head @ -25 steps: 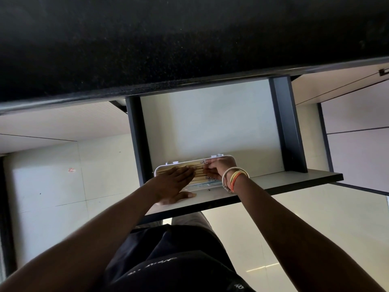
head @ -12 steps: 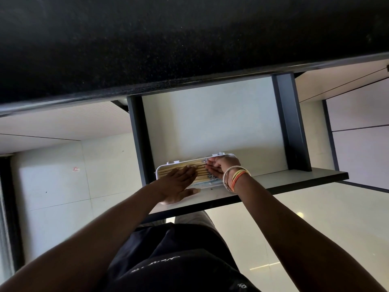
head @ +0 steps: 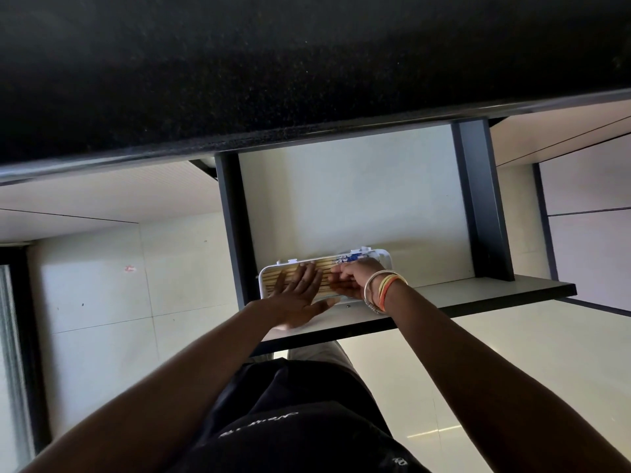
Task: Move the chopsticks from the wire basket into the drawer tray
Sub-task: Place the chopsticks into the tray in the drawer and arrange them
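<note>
Left hand (head: pixel 300 295) lies flat, fingers spread, on the chopsticks (head: pixel 327 268) in the tray (head: pixel 384 257); right hand (head: pixel 351 279) pinches them.

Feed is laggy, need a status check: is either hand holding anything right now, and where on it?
Left hand lies flat on the chopsticks in the tray, gripping nothing. Right hand fingers curl at their decorated ends; a grip cannot be told.

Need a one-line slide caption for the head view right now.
Both hands, left hand flat and right hand curled, settle chopsticks in the white tray inside the open drawer.
</note>
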A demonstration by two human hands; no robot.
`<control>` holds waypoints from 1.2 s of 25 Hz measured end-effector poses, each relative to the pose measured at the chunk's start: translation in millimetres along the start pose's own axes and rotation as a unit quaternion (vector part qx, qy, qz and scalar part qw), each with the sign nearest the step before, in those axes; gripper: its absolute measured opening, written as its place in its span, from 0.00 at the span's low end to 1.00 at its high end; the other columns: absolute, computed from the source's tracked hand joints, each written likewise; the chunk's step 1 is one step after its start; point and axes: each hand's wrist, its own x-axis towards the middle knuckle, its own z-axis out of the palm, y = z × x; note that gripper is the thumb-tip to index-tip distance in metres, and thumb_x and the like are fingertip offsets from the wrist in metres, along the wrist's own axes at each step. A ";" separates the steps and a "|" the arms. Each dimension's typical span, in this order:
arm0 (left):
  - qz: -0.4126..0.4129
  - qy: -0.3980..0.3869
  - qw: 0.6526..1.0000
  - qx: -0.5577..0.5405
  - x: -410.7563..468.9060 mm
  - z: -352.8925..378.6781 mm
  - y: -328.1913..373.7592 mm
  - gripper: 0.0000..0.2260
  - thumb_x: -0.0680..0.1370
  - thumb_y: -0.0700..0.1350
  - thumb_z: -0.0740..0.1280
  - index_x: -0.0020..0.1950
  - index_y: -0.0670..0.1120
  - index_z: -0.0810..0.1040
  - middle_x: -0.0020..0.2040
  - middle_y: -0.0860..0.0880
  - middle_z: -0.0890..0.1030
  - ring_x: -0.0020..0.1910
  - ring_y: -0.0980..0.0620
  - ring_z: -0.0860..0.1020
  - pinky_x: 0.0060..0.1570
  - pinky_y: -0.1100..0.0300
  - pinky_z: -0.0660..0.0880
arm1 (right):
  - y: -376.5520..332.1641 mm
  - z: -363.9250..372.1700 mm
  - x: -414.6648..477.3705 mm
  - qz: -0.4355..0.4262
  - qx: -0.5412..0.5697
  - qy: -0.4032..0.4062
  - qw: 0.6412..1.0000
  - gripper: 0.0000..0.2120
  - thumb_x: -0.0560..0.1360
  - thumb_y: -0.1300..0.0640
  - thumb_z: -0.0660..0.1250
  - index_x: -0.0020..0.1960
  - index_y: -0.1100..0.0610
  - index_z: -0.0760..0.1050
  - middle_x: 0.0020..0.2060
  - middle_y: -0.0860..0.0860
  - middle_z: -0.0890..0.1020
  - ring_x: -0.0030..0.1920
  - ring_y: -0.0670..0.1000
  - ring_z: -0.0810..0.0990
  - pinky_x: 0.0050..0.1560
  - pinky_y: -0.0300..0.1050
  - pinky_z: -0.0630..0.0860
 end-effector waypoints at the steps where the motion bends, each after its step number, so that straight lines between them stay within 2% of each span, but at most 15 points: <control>1: -0.004 -0.006 1.000 0.011 0.4 -2.0 -1.6 0.37 0.82 0.69 0.42 0.82 0.51 0.32 0.81 0.52 0.27 0.80 0.52 0.28 0.79 0.43 0.32 | -1.1 2.7 0.0 -0.001 -0.032 0.004 0.999 0.15 0.77 0.72 0.56 0.45 0.61 0.80 0.36 0.55 0.84 0.36 0.52 0.83 0.35 0.42 0.82; 4: -0.015 -0.010 0.998 0.066 -3.6 -6.5 -3.5 0.40 0.80 0.71 0.42 0.82 0.49 0.32 0.82 0.53 0.29 0.81 0.52 0.30 0.80 0.41 0.35 | -3.6 5.9 -0.3 -0.017 -0.119 0.031 0.992 0.15 0.77 0.71 0.57 0.41 0.60 0.80 0.30 0.52 0.84 0.31 0.51 0.83 0.31 0.41 0.81; 6: -0.020 0.008 0.997 0.069 -9.0 -5.8 1.8 0.42 0.80 0.72 0.43 0.83 0.47 0.33 0.83 0.51 0.31 0.82 0.51 0.32 0.80 0.42 0.35 | -4.0 4.3 0.8 -0.038 -0.097 0.043 0.994 0.15 0.75 0.73 0.56 0.41 0.63 0.80 0.29 0.55 0.83 0.30 0.53 0.83 0.31 0.43 0.82; 10: -0.031 0.031 0.999 0.007 -8.2 -0.5 12.4 0.43 0.80 0.72 0.44 0.83 0.44 0.35 0.83 0.47 0.32 0.82 0.48 0.33 0.81 0.44 0.37 | 0.4 -1.7 3.3 -0.051 -0.001 0.041 0.998 0.18 0.73 0.76 0.54 0.51 0.67 0.80 0.41 0.62 0.84 0.39 0.57 0.85 0.44 0.49 0.83; 12: -0.013 0.028 1.000 0.007 -3.4 -0.8 13.3 0.43 0.80 0.71 0.44 0.83 0.44 0.34 0.83 0.47 0.32 0.82 0.48 0.32 0.81 0.44 0.37 | 0.9 -2.3 4.4 -0.053 -0.004 0.055 0.997 0.17 0.73 0.75 0.54 0.49 0.66 0.81 0.41 0.61 0.84 0.40 0.57 0.85 0.47 0.51 0.82; 15: 0.028 0.022 0.999 0.013 -3.3 -4.1 10.1 0.41 0.81 0.70 0.45 0.83 0.45 0.34 0.82 0.47 0.31 0.81 0.49 0.30 0.81 0.43 0.37 | -0.6 0.7 0.9 -0.063 -0.007 0.073 0.995 0.16 0.74 0.76 0.55 0.43 0.66 0.80 0.35 0.60 0.84 0.35 0.54 0.85 0.41 0.49 0.83; 18: 0.025 0.025 0.999 0.027 -12.9 -5.3 7.2 0.41 0.81 0.70 0.45 0.83 0.46 0.35 0.82 0.48 0.30 0.81 0.47 0.31 0.81 0.39 0.38 | -0.5 0.8 1.0 -0.057 -0.006 0.072 0.996 0.15 0.74 0.75 0.55 0.46 0.66 0.80 0.36 0.59 0.84 0.32 0.52 0.85 0.33 0.44 0.83; 22: -0.069 0.008 0.997 -0.021 -21.9 -5.0 16.2 0.44 0.79 0.73 0.48 0.83 0.48 0.34 0.82 0.44 0.30 0.81 0.39 0.31 0.78 0.41 0.35 | -1.4 -0.3 1.6 -0.036 -0.011 0.060 0.997 0.16 0.74 0.75 0.54 0.46 0.65 0.79 0.31 0.56 0.84 0.33 0.52 0.84 0.32 0.43 0.83; 27: -0.037 -0.022 0.999 -0.033 -19.6 -7.6 7.0 0.41 0.80 0.72 0.47 0.82 0.52 0.31 0.80 0.42 0.26 0.80 0.42 0.28 0.79 0.40 0.34 | -2.5 0.3 -0.3 -0.027 -0.014 0.052 0.998 0.17 0.75 0.76 0.52 0.44 0.63 0.78 0.31 0.55 0.83 0.35 0.53 0.82 0.30 0.42 0.81; 30: -0.065 -0.010 0.997 -0.034 -26.4 -7.0 8.8 0.42 0.79 0.73 0.48 0.82 0.53 0.30 0.80 0.43 0.27 0.80 0.36 0.30 0.79 0.39 0.34 | -2.7 0.8 -0.4 -0.021 -0.017 0.047 0.999 0.17 0.76 0.74 0.52 0.45 0.63 0.77 0.35 0.56 0.82 0.36 0.52 0.82 0.28 0.39 0.81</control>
